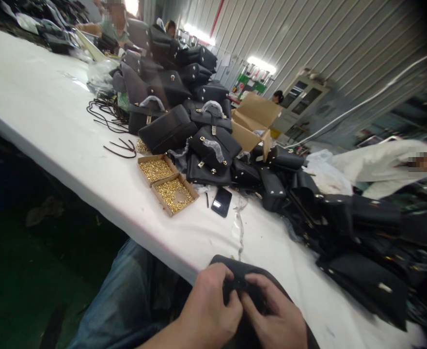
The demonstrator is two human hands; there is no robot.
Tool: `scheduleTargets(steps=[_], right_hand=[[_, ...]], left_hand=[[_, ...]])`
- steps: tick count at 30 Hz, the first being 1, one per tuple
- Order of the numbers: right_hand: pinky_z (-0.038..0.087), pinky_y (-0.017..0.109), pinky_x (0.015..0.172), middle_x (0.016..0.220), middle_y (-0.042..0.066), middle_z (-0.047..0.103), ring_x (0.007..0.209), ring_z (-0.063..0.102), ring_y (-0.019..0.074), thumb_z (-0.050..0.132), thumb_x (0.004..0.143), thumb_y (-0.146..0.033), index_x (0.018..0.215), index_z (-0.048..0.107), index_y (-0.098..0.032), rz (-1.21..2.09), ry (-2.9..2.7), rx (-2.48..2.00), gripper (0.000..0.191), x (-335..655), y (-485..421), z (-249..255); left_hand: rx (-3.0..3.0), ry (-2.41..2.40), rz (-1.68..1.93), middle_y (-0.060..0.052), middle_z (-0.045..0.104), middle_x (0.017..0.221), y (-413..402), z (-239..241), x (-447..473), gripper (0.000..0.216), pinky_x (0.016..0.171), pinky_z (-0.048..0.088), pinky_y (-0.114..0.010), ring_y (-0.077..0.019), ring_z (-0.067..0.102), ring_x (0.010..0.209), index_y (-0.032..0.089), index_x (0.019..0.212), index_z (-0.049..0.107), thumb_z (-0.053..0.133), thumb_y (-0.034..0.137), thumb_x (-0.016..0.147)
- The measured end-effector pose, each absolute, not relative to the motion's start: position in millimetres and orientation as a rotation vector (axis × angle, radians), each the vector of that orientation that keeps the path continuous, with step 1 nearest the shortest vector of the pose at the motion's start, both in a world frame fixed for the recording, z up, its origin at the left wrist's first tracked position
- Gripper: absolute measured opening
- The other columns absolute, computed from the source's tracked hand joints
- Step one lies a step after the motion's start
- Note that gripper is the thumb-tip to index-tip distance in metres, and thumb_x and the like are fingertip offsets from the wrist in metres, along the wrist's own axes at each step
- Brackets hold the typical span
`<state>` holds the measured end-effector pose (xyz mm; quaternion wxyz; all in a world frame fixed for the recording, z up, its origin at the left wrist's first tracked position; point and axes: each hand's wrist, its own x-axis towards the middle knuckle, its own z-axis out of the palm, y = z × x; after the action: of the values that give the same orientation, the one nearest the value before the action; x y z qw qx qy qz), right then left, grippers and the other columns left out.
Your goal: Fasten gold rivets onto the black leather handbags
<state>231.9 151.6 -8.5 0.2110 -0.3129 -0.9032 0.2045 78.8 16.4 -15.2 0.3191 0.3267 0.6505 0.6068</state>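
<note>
A black bag (251, 269) lies at the table's near edge, partly covered by my hands. My left hand (211, 303) is closed, thumb and fingers pinching at the middle of the bag. Close beside it, my right hand (276, 310) is closed on the same spot, its fingertips facing the left ones. Any small part between the fingertips is too dark and hidden to make out. Beyond the bag, a phone (221, 201) lies on the white table (100, 169). Two shallow cardboard boxes of small gold-coloured metal pieces (157, 169) stand to its left.
Many black handbags (169, 128) are heaped along the far side, with more bags (366, 271) at the right. An open carton (247, 133) stands behind the heap. Dark cords (120, 148) lie at left. Another person (115, 29) is at the far left; a pale sleeve (376, 165) reaches in from the right.
</note>
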Motion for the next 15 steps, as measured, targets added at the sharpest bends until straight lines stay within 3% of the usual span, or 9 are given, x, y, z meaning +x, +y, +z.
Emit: scheduleTargets(steps=[5, 9, 15], right_hand=[[0.062, 0.016, 0.095, 0.111, -0.001, 0.078, 0.098, 0.078, 0.0147, 0.075, 0.098, -0.036, 0.113, 0.076, -0.029, 0.513, -2.495, -0.653, 0.017, 224.3, 152.8, 3.8], [0.063, 0.017, 0.088, 0.111, 0.002, 0.075, 0.098, 0.076, 0.0158, 0.074, 0.1, -0.033, 0.108, 0.075, -0.027, 0.653, -2.523, -0.622, 0.01, 217.2, 153.8, 11.0], [0.063, 0.015, 0.086, 0.105, 0.002, 0.077, 0.092, 0.078, 0.0158, 0.077, 0.098, -0.036, 0.117, 0.069, -0.024, 0.662, -2.484, -0.794, 0.024, 231.9, 156.5, -3.4]], left_hand=[[0.957, 1.712, 1.616, -0.007, 0.071, 0.097, 18.6, -17.1, 79.8, 0.025, 0.076, 0.046, -0.031, -0.0206, 0.065, 0.087, 0.016, 0.102, 0.07, 0.064, 0.008, 0.079], [0.979, 1.712, 1.62, -0.007, 0.07, 0.096, 21.2, -20.5, 78.9, 0.024, 0.076, 0.046, -0.032, -0.0218, 0.065, 0.09, 0.016, 0.098, 0.07, 0.064, 0.007, 0.077], [1.026, 1.694, 1.665, -0.006, 0.068, 0.096, 19.3, -26.8, 82.2, 0.027, 0.079, 0.048, -0.032, -0.0219, 0.065, 0.091, 0.016, 0.1, 0.068, 0.063, 0.006, 0.076]])
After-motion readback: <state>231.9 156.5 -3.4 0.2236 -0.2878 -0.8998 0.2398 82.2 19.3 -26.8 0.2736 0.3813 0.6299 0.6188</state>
